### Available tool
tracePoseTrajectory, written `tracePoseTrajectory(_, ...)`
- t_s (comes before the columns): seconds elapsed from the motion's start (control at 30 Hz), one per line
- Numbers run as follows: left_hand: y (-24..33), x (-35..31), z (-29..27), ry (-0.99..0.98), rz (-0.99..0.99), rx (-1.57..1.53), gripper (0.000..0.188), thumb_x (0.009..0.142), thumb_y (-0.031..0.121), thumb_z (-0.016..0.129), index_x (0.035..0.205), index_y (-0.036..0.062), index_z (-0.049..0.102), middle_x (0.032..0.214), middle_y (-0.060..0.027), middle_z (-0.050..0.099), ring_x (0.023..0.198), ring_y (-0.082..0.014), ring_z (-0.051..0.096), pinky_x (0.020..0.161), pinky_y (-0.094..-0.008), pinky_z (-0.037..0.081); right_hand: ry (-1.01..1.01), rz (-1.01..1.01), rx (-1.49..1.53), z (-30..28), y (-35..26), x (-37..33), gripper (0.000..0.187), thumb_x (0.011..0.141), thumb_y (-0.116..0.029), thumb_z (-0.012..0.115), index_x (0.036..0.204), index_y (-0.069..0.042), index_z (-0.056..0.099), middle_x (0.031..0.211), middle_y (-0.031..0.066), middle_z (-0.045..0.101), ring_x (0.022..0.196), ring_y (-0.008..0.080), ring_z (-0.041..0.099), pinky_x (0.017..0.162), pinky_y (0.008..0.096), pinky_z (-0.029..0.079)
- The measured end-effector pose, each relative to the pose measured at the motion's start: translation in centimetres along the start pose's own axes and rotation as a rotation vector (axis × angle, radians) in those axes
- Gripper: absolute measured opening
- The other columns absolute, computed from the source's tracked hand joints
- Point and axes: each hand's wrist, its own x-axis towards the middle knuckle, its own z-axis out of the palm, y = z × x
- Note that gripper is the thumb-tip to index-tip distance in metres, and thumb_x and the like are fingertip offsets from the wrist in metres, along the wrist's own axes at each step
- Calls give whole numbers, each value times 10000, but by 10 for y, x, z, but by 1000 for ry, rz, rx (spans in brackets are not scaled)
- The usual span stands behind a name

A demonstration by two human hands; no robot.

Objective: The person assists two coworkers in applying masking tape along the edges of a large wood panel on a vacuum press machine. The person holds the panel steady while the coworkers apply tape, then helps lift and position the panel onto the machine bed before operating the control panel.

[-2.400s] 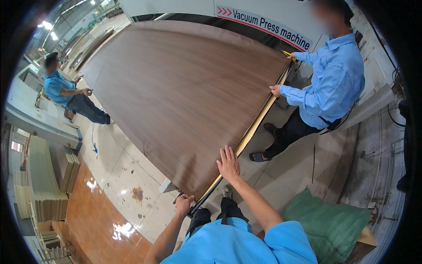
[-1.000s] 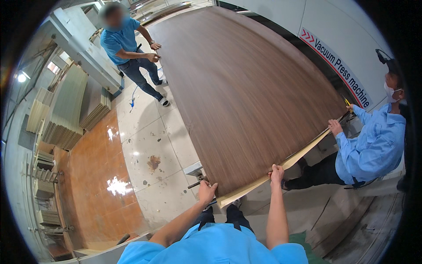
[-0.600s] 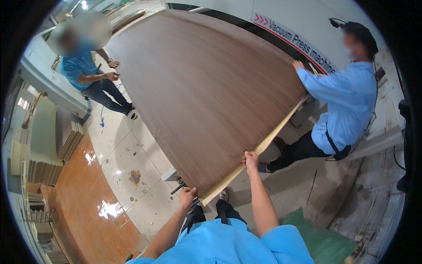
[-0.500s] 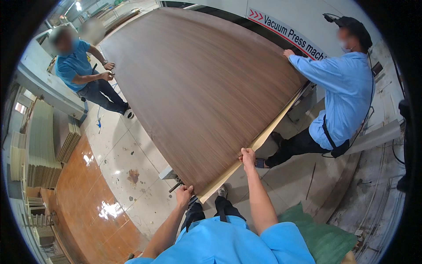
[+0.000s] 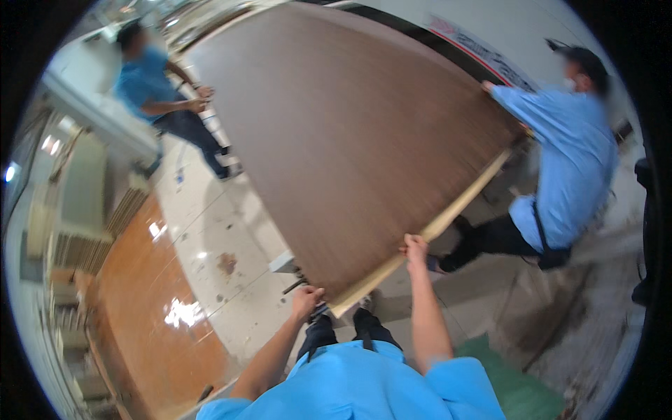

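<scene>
Pinching one brown sheet (image 5: 350, 140): left hand (image 5: 306, 302), right hand (image 5: 415, 250); two co-workers (image 5: 570, 154) alongside.

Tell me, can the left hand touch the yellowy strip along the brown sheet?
Probably yes: the left hand is at a corner of the brown sheet, close to one end of the yellowy strip, and nothing seems in the way.

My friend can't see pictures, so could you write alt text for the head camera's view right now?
A person's right hand pinches the near edge of a large brown wood-grain sheet, while the left hand is at its near-left corner. A pale strip shows along that edge. Co-workers in blue stand left and right.
</scene>
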Motion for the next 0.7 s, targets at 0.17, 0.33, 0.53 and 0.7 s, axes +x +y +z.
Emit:
tracePoseTrajectory(0.17, 8, -8, 1, 53, -46, 166, 369, 856, 366, 800, 808, 12, 709, 755, -95, 718, 723, -186, 679, 678, -371, 523, -2, 33, 2, -3, 0, 0, 271, 1031, -289, 629, 977, -31, 569, 753, 39, 569, 599, 143, 586, 512, 318, 437)
tracePoseTrajectory(0.33, 7, -13, 2, 110, -57, 139, 397, 831, 412, 819, 794, 35, 697, 765, -102, 722, 743, -181, 684, 691, -375, 523, -32, 13, -47, -1, -3, -3, 285, 1033, -309, 620, 974, -37, 559, 798, 41, 568, 600, 140, 584, 524, 310, 475)
tracePoseTrajectory(0.53, 14, -11, -2, 79, 35, 227, 412, 838, 396, 804, 767, 28, 632, 671, -106, 656, 649, -217, 646, 630, -411, 498, -22, 1, 24, -1, -1, -23, 405, 976, -424, 688, 950, -44, 552, 767, 38, 565, 577, 136, 562, 500, 280, 455)
tracePoseTrajectory(0.7, 20, -13, 0, 62, 8, 261, 414, 856, 421, 773, 813, 32, 639, 754, -124, 687, 735, -248, 664, 680, -415, 504, 186, -142, 158, -9, 1, -50, 294, 1027, -328, 621, 971, -41, 589, 723, 29, 570, 556, 101, 494, 492, 275, 398)
